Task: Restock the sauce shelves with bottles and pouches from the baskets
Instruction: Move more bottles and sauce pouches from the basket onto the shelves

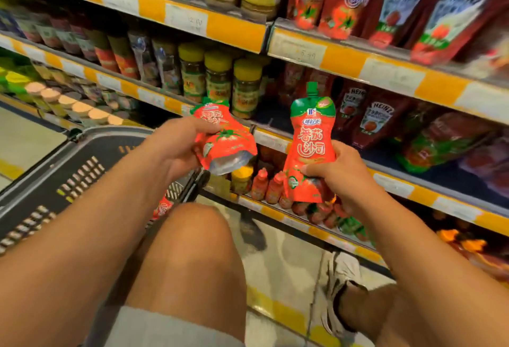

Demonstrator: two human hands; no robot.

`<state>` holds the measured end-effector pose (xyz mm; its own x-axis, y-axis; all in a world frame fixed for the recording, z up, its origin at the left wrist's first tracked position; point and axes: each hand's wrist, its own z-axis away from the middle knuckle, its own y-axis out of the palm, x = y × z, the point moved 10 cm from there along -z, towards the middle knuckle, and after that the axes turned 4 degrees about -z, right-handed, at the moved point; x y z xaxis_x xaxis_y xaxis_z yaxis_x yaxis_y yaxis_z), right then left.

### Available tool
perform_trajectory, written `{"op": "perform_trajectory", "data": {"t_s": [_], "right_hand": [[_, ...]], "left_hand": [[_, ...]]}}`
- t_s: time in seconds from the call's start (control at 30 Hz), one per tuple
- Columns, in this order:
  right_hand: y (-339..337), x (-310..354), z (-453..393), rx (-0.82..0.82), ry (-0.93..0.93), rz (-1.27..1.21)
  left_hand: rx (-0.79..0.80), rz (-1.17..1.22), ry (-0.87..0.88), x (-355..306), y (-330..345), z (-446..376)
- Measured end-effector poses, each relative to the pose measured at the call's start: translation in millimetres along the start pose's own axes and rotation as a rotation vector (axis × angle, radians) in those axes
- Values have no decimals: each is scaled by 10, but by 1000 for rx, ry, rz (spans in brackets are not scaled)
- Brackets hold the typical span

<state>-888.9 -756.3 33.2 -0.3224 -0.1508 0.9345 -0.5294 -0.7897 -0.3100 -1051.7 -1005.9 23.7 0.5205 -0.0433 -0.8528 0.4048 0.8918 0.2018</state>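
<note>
**Q:** What do your hands hold?

**A:** Your right hand [337, 174] grasps an upright tomato pouch [309, 143] round its lower half, green spout at the top, printed face toward you. Your left hand [176, 145] grasps a second pouch [224, 139], tilted so that its silver base points down and toward you and its green top points away toward the shelves.

**Q:** Which way does the target lie?

**A:** Ahead and to your right. The middle shelf [396, 185] carries dark Heinz pouches [371, 121] at the back, and a bare strip of its dark floor shows just right of your right hand. That hand is the nearer one; its pouch already stands with its long axis vertical, so a forward reach probably suffices. The left pouch lies closer to horizontal and likely needs righting first.

**Q:** And the supply?

**A:** The dark basket [68, 170] sits to your left, beside your raised knee [198, 225]; one more red pouch [162, 207] shows at its near corner. Below the hands, small red bottles [265, 185] fill the lower shelf [278, 211].
</note>
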Motion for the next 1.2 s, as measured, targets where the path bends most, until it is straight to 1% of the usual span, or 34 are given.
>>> {"op": "perform_trajectory", "data": {"t_s": [0.07, 0.13, 0.23, 0.37, 0.43, 0.5, 0.6, 0.73, 0.83, 0.93, 1.03, 1.13, 1.2], "right_hand": [[-128, -160, -43, 6, 52, -14], [-255, -268, -123, -21, 90, -49], [-373, -287, -247, -46, 121, -139], [-500, -176, -498, -98, 102, -190], [-537, -121, -649, -126, 102, -227], [-564, -68, -793, -151, 88, -266], [-567, -5, -986, -202, 45, -260], [-564, 79, -1189, -300, 33, -224], [-514, 113, -1326, -342, 15, -200], [-478, 185, -1448, -365, -79, -169], [-471, 207, -1532, -393, -119, -81], [-485, 165, -1561, -419, -150, -123], [-466, 125, -1582, -401, -143, -140]], "left_hand": [[-43, -124, -3, 46, 220, -70], [-67, -219, 14, 91, 445, -164], [-70, -291, 61, 121, 790, -331], [-166, -336, 182, -46, 1137, -476], [-210, -366, 232, -144, 1240, -550], [-224, -411, 318, -283, 1317, -656], [-245, -469, 437, -505, 1363, -792], [-281, -482, 539, -718, 1394, -975], [-261, -434, 533, -739, 1431, -1114], [-249, -331, 446, -668, 1444, -1216], [-231, -215, 367, -524, 1431, -1401], [-243, -233, 355, -465, 1396, -1507], [-231, -230, 379, -481, 1396, -1565]]}}
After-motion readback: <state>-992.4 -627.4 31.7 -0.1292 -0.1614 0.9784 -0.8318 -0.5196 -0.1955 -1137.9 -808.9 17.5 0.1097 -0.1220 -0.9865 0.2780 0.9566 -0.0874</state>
